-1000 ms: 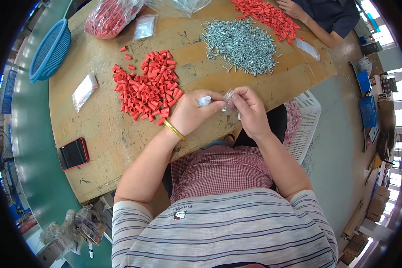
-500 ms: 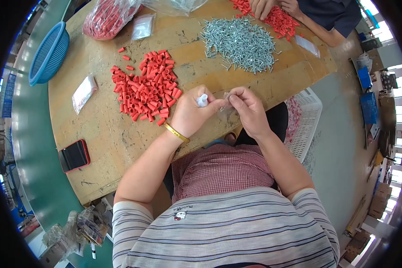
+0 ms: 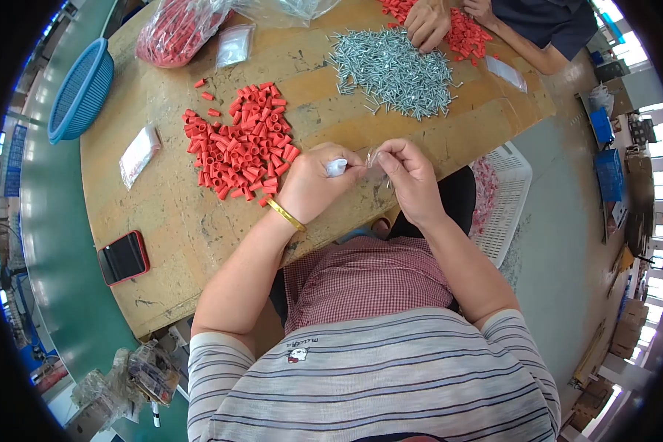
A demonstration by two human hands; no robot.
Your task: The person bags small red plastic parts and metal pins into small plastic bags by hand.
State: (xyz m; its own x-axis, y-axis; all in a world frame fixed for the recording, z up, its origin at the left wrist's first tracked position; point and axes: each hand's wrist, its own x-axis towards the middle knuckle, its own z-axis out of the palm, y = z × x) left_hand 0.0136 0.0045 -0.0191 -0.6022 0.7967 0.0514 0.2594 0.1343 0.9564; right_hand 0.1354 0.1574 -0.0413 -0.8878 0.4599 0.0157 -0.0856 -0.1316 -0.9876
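Between my hands, close to the table's near edge, is a small clear plastic bag [image 3: 373, 175]. My left hand [image 3: 311, 186], with a gold bangle at the wrist, pinches one side of its top edge. A white, rolled-up piece [image 3: 337, 167] sticks out of the same fist. Thumb and forefinger of my right hand [image 3: 414, 182] grip the bag's other side, and thin metal bits show near those fingers. Left of my left hand lies a heap of red plastic caps [image 3: 247, 140]. Beyond both hands spreads a pile of silver screws [image 3: 394, 74].
Across the table a co-worker's hand [image 3: 427, 26] reaches to the screws, beside more red caps [image 3: 468, 37]. On the left are a blue basket [image 3: 85, 88], clear bags [image 3: 138, 155] and a phone [image 3: 123, 258]. A white crate [image 3: 512, 188] stands below on the right.
My left fingertips have shifted slightly along the bag's edge, and its top sits a little higher. The co-worker's hand has moved from the red caps to the screws.
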